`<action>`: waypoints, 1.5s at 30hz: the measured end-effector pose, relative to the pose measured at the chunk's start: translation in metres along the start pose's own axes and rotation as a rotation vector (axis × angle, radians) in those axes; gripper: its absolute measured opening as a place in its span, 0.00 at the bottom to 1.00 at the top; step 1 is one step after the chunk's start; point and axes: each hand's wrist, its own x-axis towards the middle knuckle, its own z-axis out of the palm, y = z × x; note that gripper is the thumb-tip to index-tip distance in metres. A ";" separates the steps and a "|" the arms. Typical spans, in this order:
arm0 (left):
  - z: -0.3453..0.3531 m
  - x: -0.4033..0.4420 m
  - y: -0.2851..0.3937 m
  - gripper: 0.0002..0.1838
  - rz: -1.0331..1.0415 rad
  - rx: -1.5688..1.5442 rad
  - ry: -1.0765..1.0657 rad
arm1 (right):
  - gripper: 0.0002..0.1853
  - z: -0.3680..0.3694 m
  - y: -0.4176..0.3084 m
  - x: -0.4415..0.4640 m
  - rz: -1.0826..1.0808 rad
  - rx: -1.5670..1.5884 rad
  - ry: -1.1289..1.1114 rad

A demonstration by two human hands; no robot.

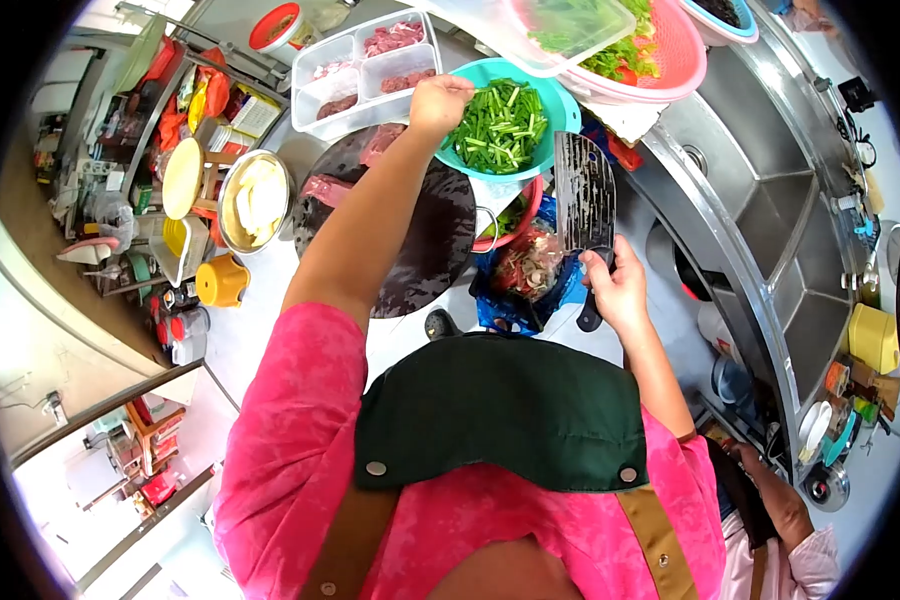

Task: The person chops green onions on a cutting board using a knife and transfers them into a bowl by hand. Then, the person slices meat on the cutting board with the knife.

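My right hand (620, 285) grips the dark handle of a cleaver (586, 190), its broad blade raised and speckled with wet bits. At the left rim of a teal basin (567, 135), my left hand (440, 103) has its fingers pressed together; what they hold, if anything, is hidden. Cut green vegetable stalks (497, 127) fill that basin. Below my left forearm lies a round dark chopping board (430, 245), partly covered by the arm. Pieces of raw meat (327, 190) rest on its far side. A divided clear container (315, 55) of cut meat stands beyond the board.
A pink basket (685, 75) of leafy greens stands at the back. Metal sinks (760, 230) line the right side. Below the cleaver is a blue-bagged waste bin (530, 265). A metal bowl (228, 205) sits at left; another person's arm (775, 495) shows at lower right.
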 end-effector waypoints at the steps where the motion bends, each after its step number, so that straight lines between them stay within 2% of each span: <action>1: -0.004 -0.009 -0.003 0.03 -0.005 0.003 0.008 | 0.09 0.002 0.000 0.000 -0.025 -0.098 -0.005; 3: -0.016 -0.038 -0.012 0.06 0.224 -0.086 0.062 | 0.11 0.008 -0.005 -0.002 -0.048 -0.196 -0.027; 4: -0.024 -0.065 -0.012 0.09 0.197 -0.057 0.076 | 0.11 0.013 -0.012 -0.005 -0.071 -0.282 -0.054; 5: -0.036 -0.101 0.004 0.10 0.152 0.101 0.102 | 0.12 0.019 -0.016 -0.006 -0.097 -0.366 -0.085; 6: -0.044 -0.131 -0.005 0.09 0.074 0.105 0.096 | 0.12 0.025 -0.014 -0.007 -0.097 -0.364 -0.108; 7: -0.047 -0.157 -0.028 0.08 0.005 0.046 0.142 | 0.12 0.032 -0.010 -0.008 -0.179 -0.438 -0.158; 8: -0.054 -0.178 -0.046 0.07 -0.062 0.114 0.151 | 0.11 0.039 -0.006 -0.007 -0.266 -0.510 -0.201; 9: -0.060 -0.194 -0.071 0.07 -0.234 0.150 0.132 | 0.12 0.048 0.003 -0.007 -0.223 -0.570 -0.263; 10: -0.064 -0.201 -0.077 0.07 -0.242 0.146 0.144 | 0.13 0.056 0.004 -0.008 -0.190 -0.647 -0.350; 12: -0.071 -0.211 -0.088 0.06 -0.326 0.167 0.155 | 0.13 0.072 0.004 -0.007 -0.193 -0.755 -0.485; 13: -0.070 -0.210 -0.087 0.08 -0.259 0.155 0.180 | 0.13 0.080 0.004 -0.005 -0.174 -0.806 -0.548; 16: -0.066 -0.208 -0.078 0.11 -0.277 0.229 0.258 | 0.12 0.097 -0.001 -0.005 -0.169 -0.870 -0.594; 17: -0.064 -0.206 -0.089 0.13 -0.303 0.155 0.254 | 0.11 0.101 -0.006 -0.005 -0.162 -0.900 -0.604; 26: -0.067 -0.203 -0.075 0.12 -0.299 0.213 0.215 | 0.09 0.133 0.014 -0.015 -0.119 -1.160 -0.613; 27: -0.066 -0.202 -0.074 0.12 -0.287 0.245 0.212 | 0.09 0.136 0.016 -0.019 -0.191 -1.174 -0.561; 31: -0.071 -0.215 -0.099 0.09 -0.226 0.108 0.159 | 0.08 0.131 0.017 -0.019 -0.177 -1.159 -0.562; 32: -0.068 -0.219 -0.107 0.09 -0.219 0.108 0.155 | 0.09 0.122 0.008 -0.019 -0.237 -1.067 -0.522; 34: -0.058 -0.233 -0.131 0.10 -0.080 -0.066 -0.155 | 0.10 0.106 0.007 -0.020 -0.291 -0.975 -0.485; 36: -0.053 -0.241 -0.070 0.12 -0.157 0.007 -0.509 | 0.13 0.091 0.012 -0.025 -0.268 -0.858 -0.223; 37: -0.044 -0.242 -0.064 0.11 0.020 -0.016 -0.636 | 0.12 0.084 0.005 -0.027 -0.187 -0.886 -0.192; 38: -0.035 -0.244 -0.060 0.10 0.201 -0.039 -0.761 | 0.12 0.075 0.005 -0.028 -0.215 -0.859 -0.146; 39: -0.022 -0.249 -0.066 0.08 0.485 0.046 -0.581 | 0.12 0.068 0.005 -0.029 -0.219 -0.853 -0.114; 40: -0.022 -0.244 -0.065 0.08 0.486 0.045 -0.578 | 0.12 0.061 0.006 -0.029 -0.224 -0.846 -0.085; 42: -0.029 -0.228 -0.065 0.10 0.228 0.353 -0.537 | 0.10 0.048 0.010 -0.030 -0.199 -0.822 -0.052; 43: -0.037 -0.220 -0.058 0.08 0.163 0.382 -0.296 | 0.11 0.042 0.014 -0.031 -0.179 -0.825 -0.038; 44: -0.044 -0.212 -0.062 0.04 0.197 0.352 -0.059 | 0.11 0.038 0.018 -0.032 -0.163 -0.823 -0.026; 45: -0.050 -0.207 -0.067 0.04 0.148 0.411 0.005 | 0.11 0.036 0.020 -0.033 -0.168 -0.791 -0.004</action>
